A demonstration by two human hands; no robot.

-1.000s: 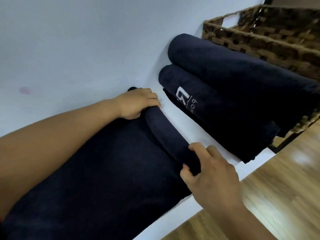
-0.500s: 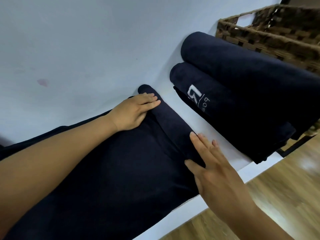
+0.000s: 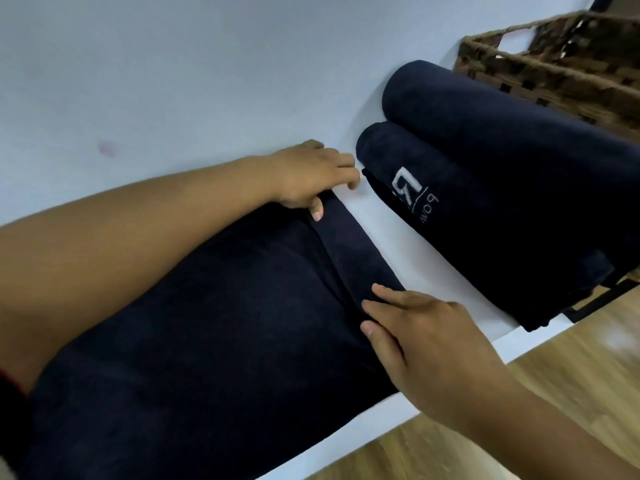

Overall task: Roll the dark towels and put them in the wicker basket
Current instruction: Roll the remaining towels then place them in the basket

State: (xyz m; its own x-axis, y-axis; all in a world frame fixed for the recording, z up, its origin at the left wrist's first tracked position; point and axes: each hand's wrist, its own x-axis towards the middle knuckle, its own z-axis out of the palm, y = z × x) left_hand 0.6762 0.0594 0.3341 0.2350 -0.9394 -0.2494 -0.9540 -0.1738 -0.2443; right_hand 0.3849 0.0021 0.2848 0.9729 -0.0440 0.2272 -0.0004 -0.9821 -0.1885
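— Where does the dark towel (image 3: 207, 323) lie, counting from the wicker basket (image 3: 554, 81)?

— Farthest from it, flat on the white table (image 3: 433, 271), with its basket-side end wound into a thin roll (image 3: 356, 258). Two finished rolls sit between: a plain one (image 3: 485, 133) against the basket wall, and a logo one (image 3: 485, 230) just beside it.

— Any open room?

— A bare strip of table separates the thin roll from the logo roll. The finished rolls reach the table's front edge, with wooden floor (image 3: 519, 410) beyond.

— And the hands?

— The left hand (image 3: 311, 178) curls its fingers over the thin roll's far end, thumb pinching the other side. The right hand (image 3: 433, 341) lays nearly straight, slightly spread fingers on the near end.
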